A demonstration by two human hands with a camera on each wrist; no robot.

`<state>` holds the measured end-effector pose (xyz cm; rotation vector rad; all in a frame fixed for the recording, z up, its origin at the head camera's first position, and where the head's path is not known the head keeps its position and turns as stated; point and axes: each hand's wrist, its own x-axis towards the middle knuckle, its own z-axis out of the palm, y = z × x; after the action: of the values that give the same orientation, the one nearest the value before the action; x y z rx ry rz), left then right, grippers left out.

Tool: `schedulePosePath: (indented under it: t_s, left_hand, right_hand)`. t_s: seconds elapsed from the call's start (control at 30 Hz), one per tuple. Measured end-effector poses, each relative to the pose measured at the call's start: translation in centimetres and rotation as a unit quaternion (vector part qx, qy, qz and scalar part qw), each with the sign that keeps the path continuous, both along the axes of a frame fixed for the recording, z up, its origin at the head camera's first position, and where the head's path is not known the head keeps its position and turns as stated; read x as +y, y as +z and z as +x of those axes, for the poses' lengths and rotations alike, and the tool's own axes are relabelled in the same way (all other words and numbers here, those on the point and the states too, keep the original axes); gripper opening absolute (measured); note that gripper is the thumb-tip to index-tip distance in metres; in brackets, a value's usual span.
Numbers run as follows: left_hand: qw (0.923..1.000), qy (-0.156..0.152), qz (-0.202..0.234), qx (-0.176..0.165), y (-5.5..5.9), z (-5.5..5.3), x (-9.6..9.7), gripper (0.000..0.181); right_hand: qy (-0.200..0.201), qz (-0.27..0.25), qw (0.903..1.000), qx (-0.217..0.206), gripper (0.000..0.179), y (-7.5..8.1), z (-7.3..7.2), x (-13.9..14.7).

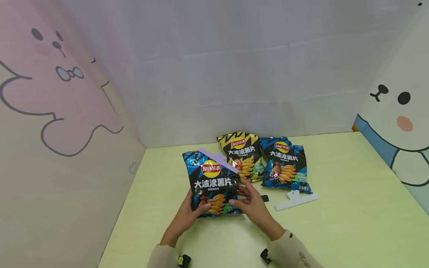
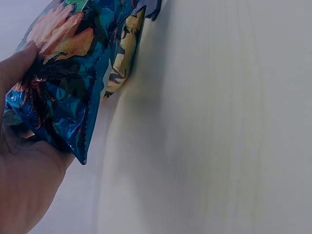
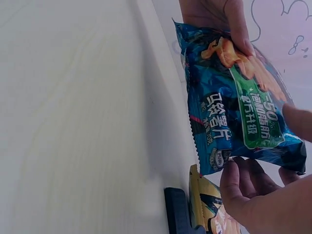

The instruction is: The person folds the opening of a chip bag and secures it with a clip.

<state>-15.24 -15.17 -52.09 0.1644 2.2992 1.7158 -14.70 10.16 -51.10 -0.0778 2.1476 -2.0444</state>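
Soft, even light is washing over the yellow-green table (image 1: 352, 219) in the head view, while the far wall (image 1: 241, 74) is looking greyer. Small glints are shining on the held chip bag (image 1: 212, 186). Both wrist views are appearing dimmer and hazier, with soft-edged shadows spreading.

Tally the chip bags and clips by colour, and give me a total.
Blue-and-black chip bags: 2 (the held bag and the rear right bag)
Yellow-and-black chip bag: 1
Purple clip: 1
White clip: 1
Black clip: 1 (mostly hidden in the head view)
Total: 6
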Motion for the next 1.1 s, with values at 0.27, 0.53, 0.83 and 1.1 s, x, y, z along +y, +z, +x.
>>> schedulePosePath:
  t_s: [0.27, 0.53, 0.83, 1.1]
  left_hand:
    - [0.9998, 0.019, 0.000, -0.004, 0.3, -0.3, -0.7, 0.081]
    - [0.9998, 0.021, -0.005, 0.005, 0.0, -0.4, -0.8, 0.082]
    - [0.9990, 0.042, -0.008, 0.014, 0.6, -0.8, -1.2, 0.081]
    - [0.9986, 0.049, -0.015, 0.016, 0.9, -1.5, -2.0, 0.081]
  right_hand:
    - [-0.009, 0.016, 0.9995, -0.027, 0.073, -0.2, -0.1, -1.0]
    - [-0.006, 0.017, 0.9993, -0.032, 0.069, -0.5, -0.4, -1.7]
    - [0.001, 0.048, 0.9975, -0.052, 0.078, -0.4, -0.9, -2.8]
    - [0.000, 0.048, 0.9985, -0.028, 0.070, 0.1, -1.3, -3.5]
